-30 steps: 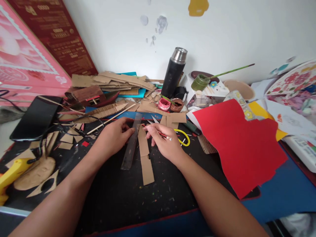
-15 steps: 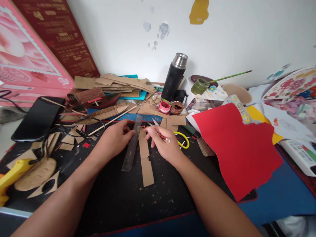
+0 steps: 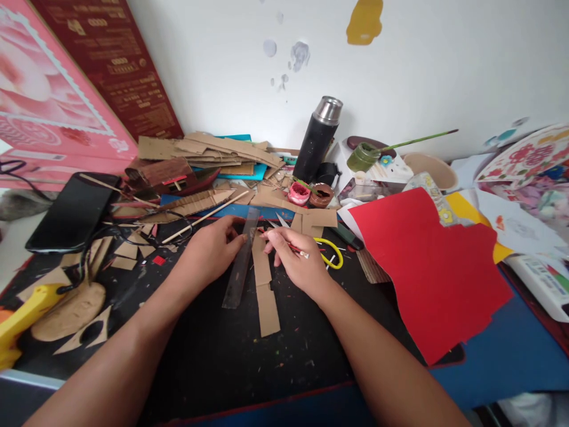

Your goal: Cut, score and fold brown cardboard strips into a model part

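Note:
My left hand (image 3: pixel 216 252) is at the left edge of a clear plastic ruler (image 3: pixel 237 279), thumb and fingertips steadying it on the black mat. Alongside the ruler, slightly tilted, lies a narrow brown cardboard strip (image 3: pixel 267 308) with a small notch in its right edge. A slim red pencil (image 3: pixel 293 247) with a pale end is pinched in my right hand (image 3: pixel 302 264); its tip is at the strip's upper end. Yellow-handled scissors (image 3: pixel 341 256) lie partly under my right hand, their blades showing beyond the knuckles.
Red paper (image 3: pixel 435 267) covers the right side. A black flask (image 3: pixel 316 142) and open paint jars (image 3: pixel 299 193) stand at the back. Leftward are a phone (image 3: pixel 71 210), cardboard scraps (image 3: pixel 125 249), a brown model boat (image 3: pixel 164 178) and a yellow-handled tool (image 3: pixel 31 311) with a black cord.
The whole view has shifted slightly, so everything appears a little further right. Both hands, the ruler and the strip keep nearly the same places relative to each other.

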`<action>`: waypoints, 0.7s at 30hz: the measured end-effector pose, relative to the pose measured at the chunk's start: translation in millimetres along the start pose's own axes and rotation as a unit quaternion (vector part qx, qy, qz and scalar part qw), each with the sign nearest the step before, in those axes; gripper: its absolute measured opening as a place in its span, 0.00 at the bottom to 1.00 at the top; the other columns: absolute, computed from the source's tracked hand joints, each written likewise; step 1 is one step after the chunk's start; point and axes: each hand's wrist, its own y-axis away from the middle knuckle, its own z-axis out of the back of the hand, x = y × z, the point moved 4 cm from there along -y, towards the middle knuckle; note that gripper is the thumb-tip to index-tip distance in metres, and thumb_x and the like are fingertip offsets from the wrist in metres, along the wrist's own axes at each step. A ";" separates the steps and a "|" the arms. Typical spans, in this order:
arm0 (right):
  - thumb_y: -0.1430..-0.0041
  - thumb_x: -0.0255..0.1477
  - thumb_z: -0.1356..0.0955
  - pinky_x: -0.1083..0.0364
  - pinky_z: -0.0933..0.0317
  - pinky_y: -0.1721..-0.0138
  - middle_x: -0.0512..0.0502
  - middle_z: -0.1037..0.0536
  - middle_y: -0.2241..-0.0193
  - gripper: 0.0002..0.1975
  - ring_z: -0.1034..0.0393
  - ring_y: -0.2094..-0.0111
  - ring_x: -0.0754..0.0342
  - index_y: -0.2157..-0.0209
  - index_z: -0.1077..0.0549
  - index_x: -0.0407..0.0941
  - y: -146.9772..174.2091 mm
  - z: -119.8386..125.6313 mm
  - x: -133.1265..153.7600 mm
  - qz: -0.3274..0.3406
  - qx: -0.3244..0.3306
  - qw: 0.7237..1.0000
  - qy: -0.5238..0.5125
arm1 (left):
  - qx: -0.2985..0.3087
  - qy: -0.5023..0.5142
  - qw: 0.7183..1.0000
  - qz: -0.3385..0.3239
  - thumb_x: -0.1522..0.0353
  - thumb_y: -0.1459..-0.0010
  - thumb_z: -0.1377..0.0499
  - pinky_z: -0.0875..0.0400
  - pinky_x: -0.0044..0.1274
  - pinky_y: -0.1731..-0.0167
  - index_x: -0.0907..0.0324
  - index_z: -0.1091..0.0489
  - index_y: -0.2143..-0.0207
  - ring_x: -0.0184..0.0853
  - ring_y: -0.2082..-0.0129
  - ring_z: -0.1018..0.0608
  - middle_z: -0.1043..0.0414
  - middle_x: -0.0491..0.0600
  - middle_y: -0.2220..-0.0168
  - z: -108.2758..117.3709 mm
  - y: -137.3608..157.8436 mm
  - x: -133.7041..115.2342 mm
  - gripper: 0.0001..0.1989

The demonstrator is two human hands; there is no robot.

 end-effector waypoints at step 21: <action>0.24 0.53 0.36 0.56 0.36 0.73 0.49 0.20 0.75 0.28 0.27 0.76 0.56 0.63 0.18 0.46 2.6 0.3 1.7 0.008 0.019 1.000 0.007 | -0.016 -0.033 0.999 -0.016 0.64 0.35 0.41 0.30 0.31 0.63 0.60 0.24 0.44 0.44 0.64 0.18 0.17 0.51 0.65 0.8 1.2 -4.1 0.19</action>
